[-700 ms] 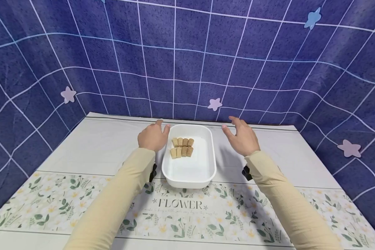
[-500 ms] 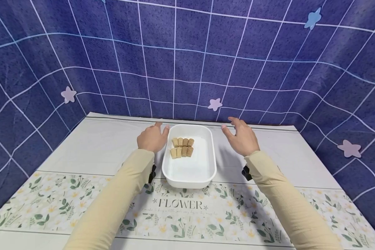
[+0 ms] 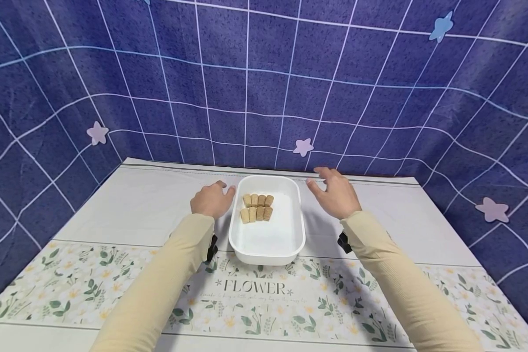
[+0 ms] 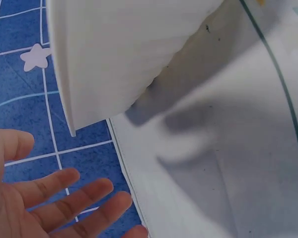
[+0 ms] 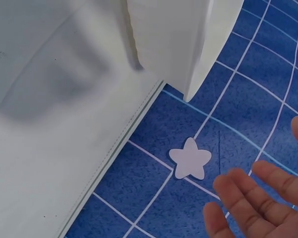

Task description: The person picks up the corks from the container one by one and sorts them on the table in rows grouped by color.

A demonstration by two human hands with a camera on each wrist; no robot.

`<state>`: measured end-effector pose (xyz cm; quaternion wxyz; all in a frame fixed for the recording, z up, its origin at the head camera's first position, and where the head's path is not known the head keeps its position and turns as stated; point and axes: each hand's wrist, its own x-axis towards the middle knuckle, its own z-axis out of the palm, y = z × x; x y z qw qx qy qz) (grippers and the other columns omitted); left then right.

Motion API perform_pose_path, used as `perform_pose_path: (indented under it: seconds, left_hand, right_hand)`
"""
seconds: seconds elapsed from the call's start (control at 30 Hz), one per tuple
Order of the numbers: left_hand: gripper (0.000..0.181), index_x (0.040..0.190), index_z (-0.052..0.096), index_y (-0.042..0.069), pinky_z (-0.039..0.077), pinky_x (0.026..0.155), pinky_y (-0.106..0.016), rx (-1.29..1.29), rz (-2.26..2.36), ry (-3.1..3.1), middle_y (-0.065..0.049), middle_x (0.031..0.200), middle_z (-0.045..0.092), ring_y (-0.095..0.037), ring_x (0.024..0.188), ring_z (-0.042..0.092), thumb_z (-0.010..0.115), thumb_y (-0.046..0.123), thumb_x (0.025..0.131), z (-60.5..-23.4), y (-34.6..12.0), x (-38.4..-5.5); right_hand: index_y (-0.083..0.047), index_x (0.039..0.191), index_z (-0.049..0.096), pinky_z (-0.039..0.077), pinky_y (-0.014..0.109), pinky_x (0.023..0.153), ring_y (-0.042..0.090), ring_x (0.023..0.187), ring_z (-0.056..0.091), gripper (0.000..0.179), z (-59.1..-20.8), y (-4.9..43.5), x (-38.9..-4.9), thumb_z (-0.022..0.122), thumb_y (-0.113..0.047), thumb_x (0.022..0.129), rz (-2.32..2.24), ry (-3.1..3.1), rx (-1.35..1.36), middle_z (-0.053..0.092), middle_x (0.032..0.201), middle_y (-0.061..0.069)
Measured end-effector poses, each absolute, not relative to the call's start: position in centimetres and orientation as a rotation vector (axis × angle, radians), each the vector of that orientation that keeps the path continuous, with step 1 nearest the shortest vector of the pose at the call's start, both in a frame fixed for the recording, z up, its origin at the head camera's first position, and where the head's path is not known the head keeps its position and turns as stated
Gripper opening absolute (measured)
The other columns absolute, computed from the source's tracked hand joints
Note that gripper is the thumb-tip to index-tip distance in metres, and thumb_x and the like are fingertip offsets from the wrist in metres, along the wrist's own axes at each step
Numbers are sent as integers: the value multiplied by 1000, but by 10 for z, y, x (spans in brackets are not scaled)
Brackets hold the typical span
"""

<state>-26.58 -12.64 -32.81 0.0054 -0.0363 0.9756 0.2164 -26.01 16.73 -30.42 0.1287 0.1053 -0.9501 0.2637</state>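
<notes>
In the head view a white rectangular tub (image 3: 266, 258) stands on the table. Several stubby corks (image 3: 256, 214) lie inside it in two neat rows, pale ones on the left and darker brown ones on the right. My left hand (image 3: 212, 200) hovers beside the tub's left rim, thumb close to the edge and fingers loosely spread. To the right, my right hand (image 3: 338, 194) is held apart from the tub with its thumb and fingers parted. Both wrist views show the tub's outer wall (image 4: 124, 54) and the fingers holding nothing.
A white table covering (image 3: 158, 205) with a floral band (image 3: 70, 288) lies under the tub. Behind and around the table hangs a blue gridded curtain (image 3: 229, 93) with star shapes (image 3: 303, 146). Black straps are on both wrists.
My left hand has drawn slightly left and back toward me, its index finger lower. My right hand has shifted a little left, nearer the tub. The tub and corks have stayed put.
</notes>
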Motion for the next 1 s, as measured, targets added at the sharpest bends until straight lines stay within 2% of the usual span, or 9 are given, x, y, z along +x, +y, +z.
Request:
perform_pose_path:
  seconds: [0.23, 0.5, 0.8, 1.0]
  left_hand:
    - [64, 152, 46, 5, 45, 102, -59, -122, 702, 2975, -26, 146, 52, -50, 128, 52, 31, 49, 107, -333, -127, -266]
    - [66, 151, 46, 3, 43, 104, -58, -124, 692, 2914, -26, 148, 49, -49, 133, 48, 31, 50, 107, -339, -125, -266]
    - [65, 150, 46, 0, 40, 109, -57, -123, 742, 2827, -27, 150, 47, -48, 135, 45, 31, 47, 108, -345, -123, -266]
    - [64, 149, 46, -2, 39, 111, -53, -111, 796, 2814, -27, 149, 48, -46, 136, 46, 32, 45, 108, -343, -120, -265]
  right_hand:
    - [-1, 140, 57, 48, 52, 94, 37, 111, 62, 51, -302, 162, -260, 57, -35, 103, 736, -2783, 341, 63, 126, 23]
    - [-2, 138, 60, 50, 51, 91, 35, 108, 63, 49, -302, 155, -262, 60, -34, 101, 710, -2793, 383, 65, 125, 22]
    - [-4, 136, 63, 51, 49, 84, 31, 93, 64, 47, -303, 143, -262, 61, -35, 101, 644, -2824, 449, 65, 108, 17]
    - [-5, 137, 62, 51, 51, 93, 36, 107, 64, 47, -300, 136, -262, 61, -35, 101, 634, -2857, 455, 65, 119, 19]
